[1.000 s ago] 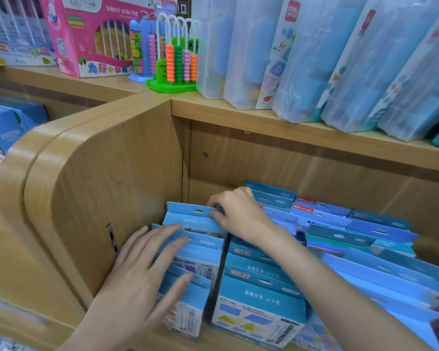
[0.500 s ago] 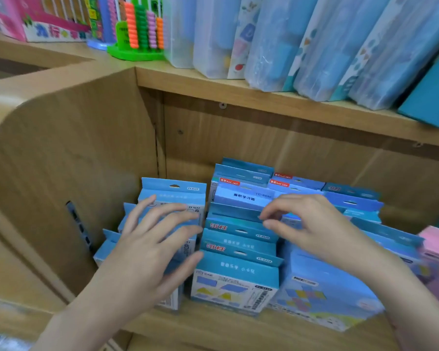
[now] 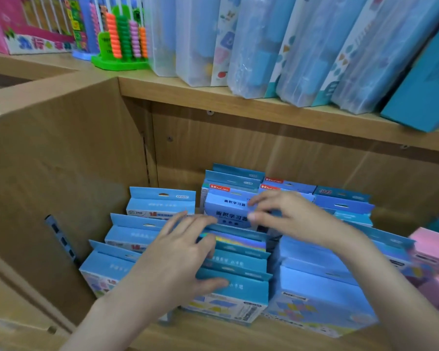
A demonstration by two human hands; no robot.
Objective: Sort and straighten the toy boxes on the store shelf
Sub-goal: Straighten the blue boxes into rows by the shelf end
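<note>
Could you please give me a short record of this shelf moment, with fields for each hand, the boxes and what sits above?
left hand: fingers spread, resting on the teal boxes of the middle row
right hand: pinches the light blue box with printed characters
left row: blue boxes, upright, one behind another
far right: pink boxes
upper shelf: green abacus, clear-wrapped packs

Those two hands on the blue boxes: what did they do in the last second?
The left hand slid right, off the leftmost row onto the teal middle-row boxes, fingers flat. The right hand left that first row too and now pinches the pale blue lettered box further back. The bead abacus on the wooden upper shelf stayed put.
</note>
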